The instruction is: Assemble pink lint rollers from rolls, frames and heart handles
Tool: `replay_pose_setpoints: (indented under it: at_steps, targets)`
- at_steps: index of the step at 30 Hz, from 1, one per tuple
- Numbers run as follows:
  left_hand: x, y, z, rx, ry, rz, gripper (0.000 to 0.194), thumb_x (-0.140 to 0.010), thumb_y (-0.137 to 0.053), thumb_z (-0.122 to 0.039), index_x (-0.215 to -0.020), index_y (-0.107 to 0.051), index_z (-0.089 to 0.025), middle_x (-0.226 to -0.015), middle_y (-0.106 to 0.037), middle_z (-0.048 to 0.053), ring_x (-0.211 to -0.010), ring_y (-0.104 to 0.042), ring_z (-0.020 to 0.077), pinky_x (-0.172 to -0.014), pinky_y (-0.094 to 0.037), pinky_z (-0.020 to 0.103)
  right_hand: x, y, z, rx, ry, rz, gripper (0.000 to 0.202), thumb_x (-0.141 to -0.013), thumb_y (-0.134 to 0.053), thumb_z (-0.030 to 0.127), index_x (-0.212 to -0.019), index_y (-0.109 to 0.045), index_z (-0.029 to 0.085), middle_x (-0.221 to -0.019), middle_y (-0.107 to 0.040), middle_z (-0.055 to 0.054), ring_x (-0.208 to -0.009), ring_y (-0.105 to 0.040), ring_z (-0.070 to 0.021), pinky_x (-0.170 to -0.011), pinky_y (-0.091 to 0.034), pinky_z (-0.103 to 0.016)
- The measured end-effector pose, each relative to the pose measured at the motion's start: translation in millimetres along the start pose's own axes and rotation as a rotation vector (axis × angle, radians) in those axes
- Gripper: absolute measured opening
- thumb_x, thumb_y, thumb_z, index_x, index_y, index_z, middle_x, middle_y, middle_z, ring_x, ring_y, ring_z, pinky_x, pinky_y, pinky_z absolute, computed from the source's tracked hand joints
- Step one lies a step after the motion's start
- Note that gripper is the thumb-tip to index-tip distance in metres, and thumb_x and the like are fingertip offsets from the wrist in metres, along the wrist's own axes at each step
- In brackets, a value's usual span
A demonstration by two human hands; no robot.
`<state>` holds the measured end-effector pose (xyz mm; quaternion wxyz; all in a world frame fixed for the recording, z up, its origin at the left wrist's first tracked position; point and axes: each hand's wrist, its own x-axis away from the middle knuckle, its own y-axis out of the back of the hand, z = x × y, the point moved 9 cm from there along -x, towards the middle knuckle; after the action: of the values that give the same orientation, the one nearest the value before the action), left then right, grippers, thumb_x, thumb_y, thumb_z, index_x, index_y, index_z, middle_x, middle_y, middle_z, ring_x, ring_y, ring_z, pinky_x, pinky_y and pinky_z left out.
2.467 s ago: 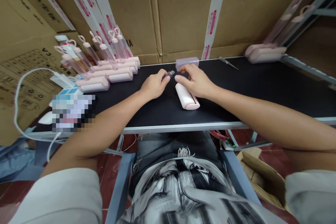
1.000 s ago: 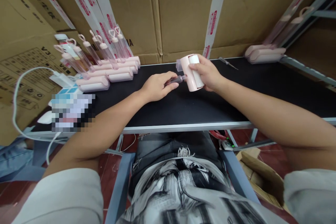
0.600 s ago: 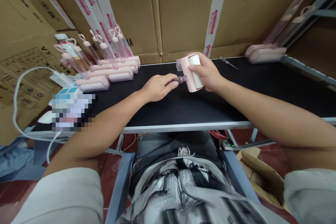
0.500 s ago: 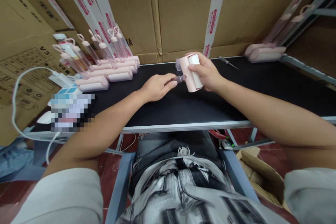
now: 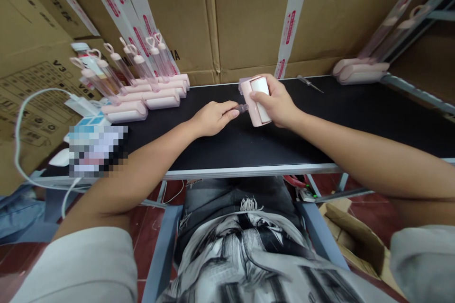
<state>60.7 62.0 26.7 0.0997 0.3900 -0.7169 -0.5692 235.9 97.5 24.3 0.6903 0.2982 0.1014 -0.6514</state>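
Note:
My right hand [image 5: 279, 102] is closed round a pink-and-white roller head [image 5: 253, 106], thumb on its white part, above the black tabletop. A translucent flap [image 5: 243, 86] sticks out at the head's upper left. My left hand [image 5: 215, 117] pinches a clear, pinkish stem [image 5: 243, 108] between thumb and fingers. The stem's tip meets the left side of the roller head; whether it is joined there I cannot tell. Most of the stem is hidden in my fingers.
Several pink rollers [image 5: 161, 98] with clear handles and loops stand at the left, more pink rollers [image 5: 362, 72] at the far right. A thin screwdriver-like tool [image 5: 310, 84] lies behind my right hand. A white cable [image 5: 22, 109], a power strip [image 5: 87, 128] and a cardboard wall [image 5: 245, 19] border the table.
The roller head has turned slightly in my right hand and shifted a little left and down. My left hand keeps its pinch on the stem, almost in place.

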Motion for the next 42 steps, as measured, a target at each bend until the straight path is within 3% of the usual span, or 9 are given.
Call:
replay_pose_setpoints:
  at_steps: [11, 21, 27, 30, 33, 36, 38, 40, 42]
  targets:
    - [1, -9.3, 5, -0.048, 0.039, 0.042, 0.047, -0.109, -0.043, -0.05, -0.125, -0.075, -0.019, -0.1, -0.081, 0.008, -0.084, -0.074, 0.0231, -0.079, -0.05, 0.035, 6, -9, -7, 0.007, -0.025, 0.008, 0.05, -0.082, -0.076, 0.049, -0.125, -0.063, 0.026, -0.113, -0.073, -0.006, -0.107, -0.069, -0.0328, -0.104, -0.058, -0.058]
    - [2, -11.5, 4, -0.061, 0.03, 0.074, 0.046, -0.11, -0.043, -0.05, -0.124, -0.073, -0.019, -0.108, -0.083, 0.009, -0.093, -0.078, 0.0263, -0.085, -0.054, 0.037, 11, -13, -14, 0.012, -0.058, 0.017, 0.051, -0.084, -0.075, 0.051, -0.125, -0.06, 0.026, -0.113, -0.072, -0.007, -0.105, -0.069, -0.0333, -0.102, -0.06, -0.057]
    - [1, -9.6, 2, -0.045, 0.053, 0.073, 0.046, -0.109, -0.043, -0.051, -0.124, -0.072, -0.018, -0.108, -0.083, 0.01, -0.095, -0.077, 0.028, -0.086, -0.053, 0.038, 9, -16, -11, -0.026, -0.07, 0.056, 0.067, -0.083, -0.076, 0.076, -0.13, -0.061, 0.03, -0.116, -0.071, -0.007, -0.109, -0.07, -0.034, -0.103, -0.061, -0.056]
    - [-1, -3.0, 1, -0.06, 0.076, 0.02, 0.045, -0.109, -0.044, -0.05, -0.121, -0.073, -0.018, -0.098, -0.081, 0.009, -0.087, -0.074, 0.0256, -0.079, -0.049, 0.035, -3, -15, -17, -0.107, -0.085, 0.089, 0.077, -0.086, -0.057, 0.094, -0.131, -0.064, 0.032, -0.117, -0.072, -0.006, -0.109, -0.072, -0.0328, -0.099, -0.063, -0.054]
    - [-2, 3.6, 6, -0.057, 0.116, -0.03, 0.044, -0.107, -0.046, -0.051, -0.114, -0.075, -0.018, -0.085, -0.075, 0.005, -0.073, -0.066, 0.0212, -0.071, -0.043, 0.033, -24, 4, -29, -0.036, -0.032, 0.07, 0.085, -0.089, -0.04, 0.1, -0.132, -0.066, 0.031, -0.127, -0.074, -0.009, -0.12, -0.071, -0.0351, -0.106, -0.061, -0.057]
    - [-1, 7.0, 16, -0.028, 0.158, -0.046, 0.045, -0.105, -0.049, -0.054, -0.11, -0.075, -0.018, -0.077, -0.07, 0.003, -0.067, -0.059, 0.0184, -0.067, -0.039, 0.032, -47, 32, -48, 0.278, 0.081, 0.058, 0.081, -0.092, -0.048, 0.092, -0.142, -0.068, 0.031, -0.153, -0.067, -0.013, -0.146, -0.059, -0.04, -0.129, -0.043, -0.063]
    - [0, 7.8, 22, -0.012, 0.175, -0.045, 0.046, -0.104, -0.051, -0.055, -0.109, -0.076, -0.017, -0.076, -0.069, 0.002, -0.066, -0.056, 0.0173, -0.066, -0.039, 0.031, -58, 45, -71, 0.443, 0.061, 0.105, 0.079, -0.096, -0.053, 0.081, -0.154, -0.062, 0.027, -0.167, -0.057, -0.015, -0.158, -0.048, -0.0419, -0.136, -0.033, -0.065]
    - [0, 8.2, 26, -0.008, 0.187, -0.041, 0.046, -0.103, -0.051, -0.055, -0.109, -0.076, -0.017, -0.075, -0.068, 0.002, -0.065, -0.055, 0.0167, -0.066, -0.038, 0.031, -65, 49, -94, 0.55, 0.017, 0.176, 0.082, -0.098, -0.058, 0.066, -0.164, -0.053, 0.018, -0.178, -0.043, -0.019, -0.169, -0.034, -0.0418, -0.14, -0.023, -0.064]
    - [0, 8.5, 27, -0.008, 0.195, -0.04, 0.046, -0.103, -0.052, -0.055, -0.11, -0.076, -0.017, -0.075, -0.067, 0.002, -0.065, -0.055, 0.0167, -0.066, -0.038, 0.031, -66, 45, -109, 0.617, -0.023, 0.256, 0.087, -0.094, -0.065, 0.054, -0.17, -0.045, 0.016, -0.183, -0.034, -0.018, -0.172, -0.026, -0.0419, -0.141, -0.018, -0.065]
